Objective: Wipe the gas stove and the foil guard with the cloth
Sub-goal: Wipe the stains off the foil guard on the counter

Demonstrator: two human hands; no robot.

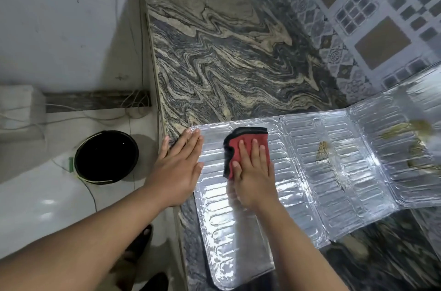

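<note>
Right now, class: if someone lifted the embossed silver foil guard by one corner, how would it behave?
The embossed silver foil guard would probably sag and fold at its creases. It looks thin, so likely light and easily dented. The left hand pressing flat on its edge suggests it slides.

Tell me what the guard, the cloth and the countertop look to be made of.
Foil guard: thin embossed aluminium foil by its look, mirror-bright, with pressed oval ribs and fold creases.
Cloth: soft, matte fabric, red with a black edge, probably microfibre; the right hand presses it flat.
Countertop: polished stone, likely granite, with wavy grey and cream veins; it could be a printed imitation.
</note>
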